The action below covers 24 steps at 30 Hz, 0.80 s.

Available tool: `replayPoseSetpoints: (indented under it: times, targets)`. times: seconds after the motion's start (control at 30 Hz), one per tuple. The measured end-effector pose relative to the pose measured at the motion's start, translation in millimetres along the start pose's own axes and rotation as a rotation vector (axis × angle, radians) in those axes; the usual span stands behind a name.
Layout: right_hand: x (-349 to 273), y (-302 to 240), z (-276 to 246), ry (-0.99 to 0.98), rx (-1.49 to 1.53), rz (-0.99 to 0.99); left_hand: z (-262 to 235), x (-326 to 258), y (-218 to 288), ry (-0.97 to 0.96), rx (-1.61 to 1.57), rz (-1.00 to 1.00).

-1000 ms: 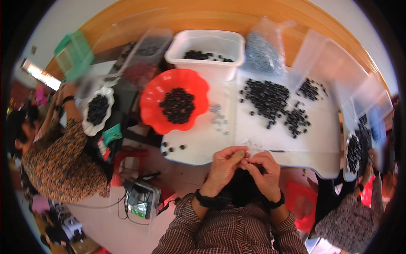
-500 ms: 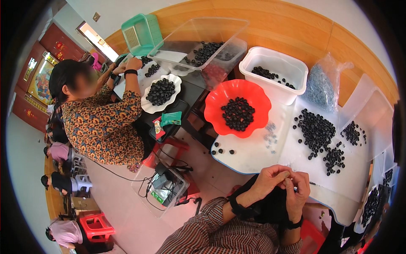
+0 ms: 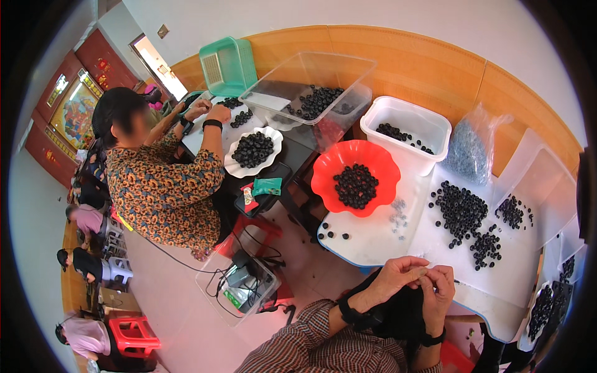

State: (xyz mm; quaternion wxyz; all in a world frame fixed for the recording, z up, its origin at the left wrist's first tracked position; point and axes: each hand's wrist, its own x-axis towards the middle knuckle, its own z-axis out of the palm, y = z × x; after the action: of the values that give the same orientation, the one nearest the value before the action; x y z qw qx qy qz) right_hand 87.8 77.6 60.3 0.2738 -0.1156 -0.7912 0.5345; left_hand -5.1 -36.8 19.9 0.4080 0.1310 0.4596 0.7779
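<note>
My left hand (image 3: 396,281) and my right hand (image 3: 438,294) meet above the near edge of the white table (image 3: 404,239). Fingertips of both are pinched together, touching one another. Whatever sits between them is hidden or too small to name. Beyond my hands lies a large pile of small black round parts (image 3: 459,210), with smaller black clusters (image 3: 485,248) beside it. A red scalloped bowl (image 3: 326,181) farther left holds more of these parts. Small clear bluish pieces (image 3: 398,215) are scattered on the tabletop to the right of the bowl.
Behind the bowl stands a white tub (image 3: 407,138), beside a clear bag of bluish pieces (image 3: 467,152). At left, a co-worker in a patterned top (image 3: 163,193) works near a white scalloped plate (image 3: 273,163). A clear bin with cables (image 3: 208,286) stands below.
The whole view has shifted, so the table and bowls appear lower and slightly right. My hands stay pinched together in nearly the same pose. The co-worker's hands have moved slightly.
</note>
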Motion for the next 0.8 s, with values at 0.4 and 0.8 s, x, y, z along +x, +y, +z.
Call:
replayPoseSetpoints:
  times: [0.4, 0.8]
  targets:
    - [-11.4, -7.5, -6.4, 0.061, -0.093, -0.121, 12.1, -10.0, 8.0, -0.044, 0.049, -0.038]
    - [-18.4, -8.1, -9.2, 0.070, -0.132, -0.181, 8.4, -13.5, 6.4, -0.116, 0.089, -0.063]
